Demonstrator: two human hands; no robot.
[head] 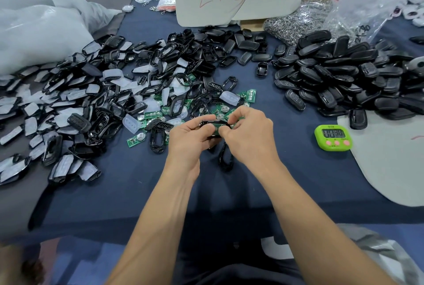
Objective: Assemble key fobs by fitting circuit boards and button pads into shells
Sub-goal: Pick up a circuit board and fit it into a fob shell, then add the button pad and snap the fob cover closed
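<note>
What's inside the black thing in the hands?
A bit of green circuit board shows inside the black plastic shell, gripped by the left hand and right hand. Fingers cover the rest.

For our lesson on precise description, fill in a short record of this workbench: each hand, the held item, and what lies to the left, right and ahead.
left hand: grips the black shell at its left end
right hand: pinches the same shell's right end
held item: black shell, green circuit board showing inside
left: heap of open shells and translucent button pads
right: pile of closed fobs; green timer nearer
ahead: loose circuit boards on the navy cloth
</note>
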